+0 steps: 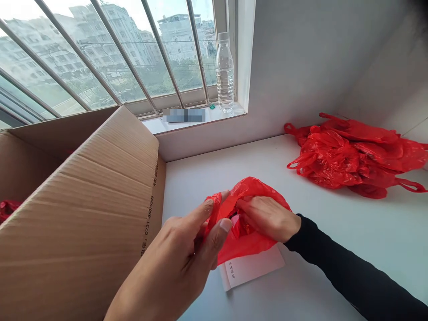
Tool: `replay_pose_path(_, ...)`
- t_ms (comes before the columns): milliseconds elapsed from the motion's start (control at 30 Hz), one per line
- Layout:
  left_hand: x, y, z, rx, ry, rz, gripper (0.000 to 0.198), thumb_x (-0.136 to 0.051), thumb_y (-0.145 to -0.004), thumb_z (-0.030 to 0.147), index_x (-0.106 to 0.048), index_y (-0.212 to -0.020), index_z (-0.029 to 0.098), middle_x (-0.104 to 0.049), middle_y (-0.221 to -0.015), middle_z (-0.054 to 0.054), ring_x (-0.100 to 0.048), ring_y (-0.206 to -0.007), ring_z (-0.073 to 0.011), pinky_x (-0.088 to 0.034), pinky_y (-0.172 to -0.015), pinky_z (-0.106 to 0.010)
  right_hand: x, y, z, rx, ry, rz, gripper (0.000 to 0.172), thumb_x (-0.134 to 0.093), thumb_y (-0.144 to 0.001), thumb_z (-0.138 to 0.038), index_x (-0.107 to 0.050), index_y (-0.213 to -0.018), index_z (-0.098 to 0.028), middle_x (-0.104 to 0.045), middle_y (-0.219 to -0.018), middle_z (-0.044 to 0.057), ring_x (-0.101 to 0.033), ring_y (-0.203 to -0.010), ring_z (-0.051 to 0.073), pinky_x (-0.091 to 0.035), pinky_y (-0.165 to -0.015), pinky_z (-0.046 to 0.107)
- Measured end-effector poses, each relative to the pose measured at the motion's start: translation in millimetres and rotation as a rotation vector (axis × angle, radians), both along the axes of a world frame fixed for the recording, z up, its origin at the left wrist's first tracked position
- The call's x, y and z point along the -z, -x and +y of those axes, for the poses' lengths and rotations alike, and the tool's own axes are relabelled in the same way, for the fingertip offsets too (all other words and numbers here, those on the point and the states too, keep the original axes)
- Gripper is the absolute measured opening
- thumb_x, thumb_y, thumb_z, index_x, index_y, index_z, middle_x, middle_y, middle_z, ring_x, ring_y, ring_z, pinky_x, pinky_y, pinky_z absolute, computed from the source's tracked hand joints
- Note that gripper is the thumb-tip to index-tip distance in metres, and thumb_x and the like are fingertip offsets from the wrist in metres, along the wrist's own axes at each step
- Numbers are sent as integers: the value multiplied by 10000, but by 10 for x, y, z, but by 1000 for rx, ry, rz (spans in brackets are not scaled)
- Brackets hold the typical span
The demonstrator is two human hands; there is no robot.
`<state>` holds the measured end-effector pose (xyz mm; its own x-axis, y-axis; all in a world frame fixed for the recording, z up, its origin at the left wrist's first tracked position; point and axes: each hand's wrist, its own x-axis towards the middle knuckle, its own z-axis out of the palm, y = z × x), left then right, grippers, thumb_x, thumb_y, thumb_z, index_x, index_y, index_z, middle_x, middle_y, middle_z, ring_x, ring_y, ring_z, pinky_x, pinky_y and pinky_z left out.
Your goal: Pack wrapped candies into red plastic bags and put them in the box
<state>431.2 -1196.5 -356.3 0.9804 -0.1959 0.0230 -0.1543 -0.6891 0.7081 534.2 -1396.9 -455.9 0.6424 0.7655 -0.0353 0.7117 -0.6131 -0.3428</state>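
Observation:
A red plastic bag (257,252) is held with its mouth spread over the white table. My left hand (177,258) is closed on the bag's left edge, with the red film between thumb and fingers. My right hand (267,216) reaches inside the bag from the right. Its fingers are curled, but the fingertips and whatever they grip are hidden. A shiny red and pink item (239,225) shows inside, just below the right fingers. Under the bag lies a white booklet (256,267) with dark characters along its left side, partly covered by the bag.
A large open cardboard box (110,174) stands at the left, with red material (7,208) inside. Crumpled red plastic bags (351,156) are heaped at the back right of the table (354,240). A clear bottle (224,73) stands on the windowsill (230,113) beside a barred window.

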Motion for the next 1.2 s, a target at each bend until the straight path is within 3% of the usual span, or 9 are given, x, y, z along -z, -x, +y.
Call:
replay_pose_path(200, 34, 11, 33, -37, -48, -28, 167, -482, -1021, 414, -616, -1071, 327, -521, -556, 70, -444, -457, -138, -349, -426, -247, 133, 19, 16, -27, 20, -20, 202, -592, -797, -79, -633, -980, -152, -682, -1061, 106, -625, -932, 244, -432, -744, 355)
replay_pose_path(367, 49, 11, 60, -56, -32, -23, 255, -479, -1036, 449, -621, -1214, 335, -546, -569, 67, -469, -456, -140, -377, -426, -243, 133, 37, 20, -11, -18, -37, 137, -591, -855, -120, -614, -978, -175, -644, -1097, 95, -611, -902, 220, -435, -748, 346)
replay_pose_path(500, 30, -4, 39, -79, -28, -68, 248, -498, -1023, 502, -652, -1072, 313, -551, -556, 61, -486, -448, -137, -392, -415, -240, -37, 106, 47, 111, -125, -3, 46, -560, -955, -234, -581, -987, -209, -669, -996, 51, -632, -845, 201, -419, -687, 317)
replay_pose_path(667, 31, -19, 16, -67, -34, -56, 239, -478, -1034, 508, -634, -1070, 331, -544, -556, 69, -494, -445, -138, -379, -406, -248, -100, 154, -10, 205, 31, 9, 285, -514, -1017, -422, -596, -1165, -193, -679, -756, 34, -656, -673, 243, -297, -552, 322)
replay_pose_path(767, 35, -11, 14, -52, -20, -60, 244, -485, -1035, 499, -615, -944, 314, -552, -566, 67, -499, -454, -137, -371, -411, -260, -58, 164, -51, 89, 100, 13, 272, -566, -986, -313, -599, -1229, -197, -696, -816, 42, -661, -714, 253, -302, -566, 332)
replay_pose_path(900, 32, -18, -2, -22, -42, -47, 265, -477, -1041, 494, -601, -901, 306, -575, -581, 68, -501, -471, -136, -390, -426, -260, 12, 185, -25, -64, -4, 51, 542, -720, -786, -149, -564, -1298, -236, -725, -1019, 35, -676, -856, 246, -365, -613, 316)
replay_pose_path(1000, 25, -21, -4, -23, -79, -55, 286, -466, -1045, 497, -596, -888, 297, -556, -563, 72, -474, -451, -128, -377, -414, -257, 22, 191, 17, -16, -24, 29, 461, -651, -856, -156, -559, -1302, -227, -729, -1101, 60, -683, -917, 253, -369, -616, 318)
replay_pose_path(1100, 5, -1, -1, -40, -57, -51, 328, -472, -1037, 520, -591, -847, 280, -527, -544, 68, -454, -429, -123, -356, -405, -263, 3, 171, 70, 82, 45, -5, 319, -541, -977, -208, -556, -1295, -222, -746, -959, 33, -691, -823, 235, -312, -572, 320)
replay_pose_path(1200, -35, 22, -20, -76, -32, 28, 370, -451, -1036, 550, -583, -841, 266, -529, -556, 63, -476, -458, -123, -369, -428, -257, 19, 120, 169, 215, 73, -29, 184, -466, -1039, -250, -624, -1113, -188, -743, -865, 37, -699, -764, 218, -278, -551, 322)
